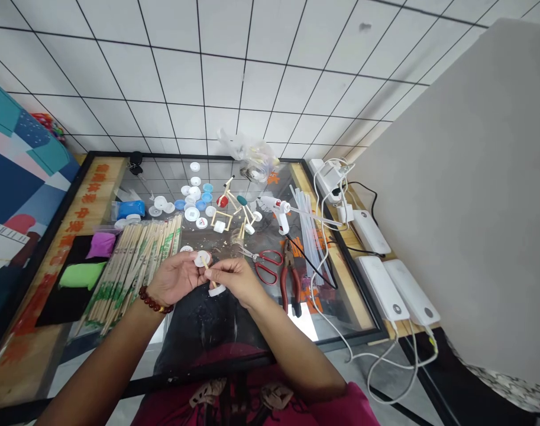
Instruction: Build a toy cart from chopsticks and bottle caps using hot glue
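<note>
A short wooden stick (209, 273) joins two white bottle caps, one (203, 258) at its upper end and one (217, 290) at its lower end. My left hand (176, 278) is palm up with its fingers round the upper cap. The stick is pinched between the thumb and fingers of my right hand (236, 280). Just behind my left hand another white cap (187, 249) lies on the glass tabletop (270, 302). Red-handled scissors (266, 266) lie to the right of my right hand, with pliers (290, 278) beyond them.
Bundled wooden sticks (132, 266) lie left, beside purple (102, 244) and green (81, 275) packets. White and blue caps (192, 198) and a small stick frame (222, 220) are behind the hands. A glue gun (276, 210), glue sticks (307, 236) and cables are at the right.
</note>
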Demonstrator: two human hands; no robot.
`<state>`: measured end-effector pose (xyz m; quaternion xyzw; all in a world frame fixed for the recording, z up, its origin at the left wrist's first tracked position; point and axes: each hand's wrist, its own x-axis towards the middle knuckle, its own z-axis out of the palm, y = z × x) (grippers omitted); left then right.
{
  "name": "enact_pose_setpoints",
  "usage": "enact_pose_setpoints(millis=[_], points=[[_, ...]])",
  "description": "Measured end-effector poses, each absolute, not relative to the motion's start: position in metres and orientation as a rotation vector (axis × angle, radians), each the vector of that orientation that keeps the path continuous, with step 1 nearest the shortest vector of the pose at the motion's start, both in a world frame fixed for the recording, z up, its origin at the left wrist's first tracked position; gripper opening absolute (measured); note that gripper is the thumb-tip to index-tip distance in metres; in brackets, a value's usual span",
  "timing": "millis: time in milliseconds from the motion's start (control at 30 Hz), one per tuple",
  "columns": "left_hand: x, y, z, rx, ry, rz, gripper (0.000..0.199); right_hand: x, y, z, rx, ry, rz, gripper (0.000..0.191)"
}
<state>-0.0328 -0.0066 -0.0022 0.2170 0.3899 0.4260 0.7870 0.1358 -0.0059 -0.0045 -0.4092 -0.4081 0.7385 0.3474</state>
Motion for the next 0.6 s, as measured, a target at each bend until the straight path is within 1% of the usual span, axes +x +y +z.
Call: enact_pose_setpoints(millis=[267,367,467,533,600], points=[[-0.032,-0.007,-0.004,0.512,0.898,0.900,0.014,0.138,-0.006,-0.008,-1.055,-1.043,1.941,0.032],[-0.031,-0.011,-0.001,0.602,0.916,0.922,0.018,0.139,-0.007,-0.009,-1.017,-1.104,1.897,0.034],[-0.029,-0.016,0.007,0.770,0.925,1.047,0.024,0.140,-0.008,-0.006,-0.925,-1.348,1.615,0.033],[-0.027,-0.019,0.013,0.950,0.892,1.136,0.023,0.142,-0.008,-0.002,-0.853,-1.521,1.387,0.033],[-0.025,-0.022,0.018,1.114,0.840,1.188,0.022,0.143,-0.010,0.001,-0.795,-1.626,1.245,0.035]])
